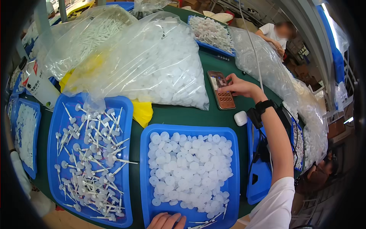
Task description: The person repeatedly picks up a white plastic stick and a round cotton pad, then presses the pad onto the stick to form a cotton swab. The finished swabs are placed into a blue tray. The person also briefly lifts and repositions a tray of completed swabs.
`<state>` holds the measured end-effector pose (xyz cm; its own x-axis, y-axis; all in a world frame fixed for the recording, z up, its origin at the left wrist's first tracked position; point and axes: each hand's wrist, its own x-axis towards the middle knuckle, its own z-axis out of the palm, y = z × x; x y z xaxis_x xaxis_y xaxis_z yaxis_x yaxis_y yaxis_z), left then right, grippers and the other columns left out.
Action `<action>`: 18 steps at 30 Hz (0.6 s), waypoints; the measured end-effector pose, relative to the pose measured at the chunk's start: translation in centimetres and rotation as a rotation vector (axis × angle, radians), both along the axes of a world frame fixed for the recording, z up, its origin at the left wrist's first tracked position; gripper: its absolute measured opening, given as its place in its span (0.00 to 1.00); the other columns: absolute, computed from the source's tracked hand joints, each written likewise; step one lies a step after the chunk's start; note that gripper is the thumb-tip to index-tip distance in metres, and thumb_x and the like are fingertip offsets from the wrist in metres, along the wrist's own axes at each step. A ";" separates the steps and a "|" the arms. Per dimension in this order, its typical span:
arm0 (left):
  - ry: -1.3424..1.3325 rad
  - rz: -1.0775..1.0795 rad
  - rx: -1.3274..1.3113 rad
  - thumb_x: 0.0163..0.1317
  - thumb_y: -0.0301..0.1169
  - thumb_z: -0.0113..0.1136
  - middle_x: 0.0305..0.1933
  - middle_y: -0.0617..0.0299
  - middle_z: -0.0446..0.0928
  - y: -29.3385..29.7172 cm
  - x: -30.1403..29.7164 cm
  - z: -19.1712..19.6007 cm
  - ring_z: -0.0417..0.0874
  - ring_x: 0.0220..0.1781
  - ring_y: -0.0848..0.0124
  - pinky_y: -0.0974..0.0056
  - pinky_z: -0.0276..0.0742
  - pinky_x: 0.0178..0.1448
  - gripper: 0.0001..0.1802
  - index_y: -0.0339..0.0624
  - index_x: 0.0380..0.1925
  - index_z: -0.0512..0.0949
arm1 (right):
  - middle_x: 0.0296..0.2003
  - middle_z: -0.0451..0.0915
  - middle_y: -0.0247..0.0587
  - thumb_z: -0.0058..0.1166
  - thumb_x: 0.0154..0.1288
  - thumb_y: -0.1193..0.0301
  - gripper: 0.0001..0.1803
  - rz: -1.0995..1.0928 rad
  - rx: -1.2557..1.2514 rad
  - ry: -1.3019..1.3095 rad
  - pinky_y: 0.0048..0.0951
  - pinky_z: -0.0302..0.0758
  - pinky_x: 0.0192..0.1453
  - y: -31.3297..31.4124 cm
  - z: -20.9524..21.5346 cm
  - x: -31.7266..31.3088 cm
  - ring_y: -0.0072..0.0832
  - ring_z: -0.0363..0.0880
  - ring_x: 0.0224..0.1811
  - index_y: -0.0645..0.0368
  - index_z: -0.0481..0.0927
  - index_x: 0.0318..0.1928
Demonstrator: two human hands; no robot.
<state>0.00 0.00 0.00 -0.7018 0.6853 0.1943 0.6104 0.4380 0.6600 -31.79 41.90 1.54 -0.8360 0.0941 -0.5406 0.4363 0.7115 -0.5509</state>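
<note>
My right hand [246, 88] reaches out over a smartphone [225, 100] that lies on the green table with its screen lit. Its fingers are apart, one at the screen and others by the phone's right edge; they do not lift it. My left hand [166, 221] rests at the near rim of a blue tray [145, 168], fingers stretched and loosely side by side, holding nothing I can see. In that tray lie many translucent white plastic discs [190, 164], with a few thin white sticks [207, 223] at its near right corner.
Left of it, another blue tray [51, 152] holds white sticks with discs attached. Large clear bags [167, 57] of white parts cover the far side. A white earphone case [240, 118], black cables [261, 141] and a blue tray [263, 191] sit right. A person [272, 34] is beyond.
</note>
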 end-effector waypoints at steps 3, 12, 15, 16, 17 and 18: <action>0.024 0.009 -0.004 0.53 0.25 0.58 0.51 0.50 0.74 0.0 -0.1 0.0 0.76 0.49 0.54 0.54 0.75 0.57 0.19 0.35 0.47 0.78 | 0.56 0.68 0.53 0.70 0.52 0.45 0.52 -0.100 -0.075 0.008 0.39 0.71 0.61 -0.1 0.0 -0.1 0.38 0.73 0.56 0.67 0.58 0.65; 0.046 0.021 0.004 0.53 0.24 0.57 0.50 0.50 0.74 -0.1 0.0 0.0 0.76 0.49 0.54 0.54 0.75 0.56 0.19 0.34 0.47 0.78 | 0.44 0.80 0.55 0.75 0.41 0.45 0.51 -0.124 0.124 0.057 0.34 0.80 0.43 -3.5 -0.2 1.7 0.36 0.84 0.43 0.77 0.70 0.53; 0.048 0.015 0.019 0.52 0.24 0.57 0.50 0.50 0.74 -0.2 -0.1 0.2 0.76 0.48 0.53 0.54 0.75 0.56 0.19 0.34 0.46 0.78 | 0.44 0.79 0.57 0.76 0.37 0.50 0.50 -0.160 0.220 0.208 0.32 0.80 0.41 -3.7 -0.7 2.1 0.37 0.83 0.43 0.76 0.70 0.53; 0.041 0.013 0.020 0.52 0.24 0.57 0.50 0.49 0.74 -0.2 -0.1 0.2 0.76 0.48 0.53 0.54 0.75 0.56 0.19 0.33 0.47 0.78 | 0.42 0.79 0.54 0.76 0.38 0.49 0.48 -0.166 0.190 0.214 0.31 0.80 0.41 -3.9 -0.8 2.1 0.35 0.83 0.43 0.74 0.70 0.51; 0.034 0.012 0.022 0.52 0.24 0.56 0.50 0.49 0.74 -0.2 -0.1 0.2 0.76 0.48 0.52 0.54 0.75 0.56 0.19 0.33 0.47 0.78 | 0.41 0.78 0.52 0.75 0.38 0.48 0.47 -0.171 0.160 0.219 0.31 0.79 0.41 -4.0 -0.9 2.2 0.34 0.82 0.43 0.72 0.70 0.49; 0.031 0.007 0.024 0.52 0.24 0.56 0.50 0.49 0.74 -0.3 -0.1 0.3 0.76 0.49 0.52 0.54 0.74 0.57 0.19 0.33 0.47 0.78 | 0.39 0.77 0.49 0.75 0.38 0.48 0.45 -0.178 0.130 0.226 0.30 0.79 0.41 -4.0 -0.9 2.3 0.32 0.81 0.43 0.70 0.70 0.48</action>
<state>-0.05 -0.27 0.33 -0.7003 0.6750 0.2324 0.6275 0.4268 0.6512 -29.50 37.89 0.59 -0.8979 0.3059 -0.3164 0.4369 0.7057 -0.5577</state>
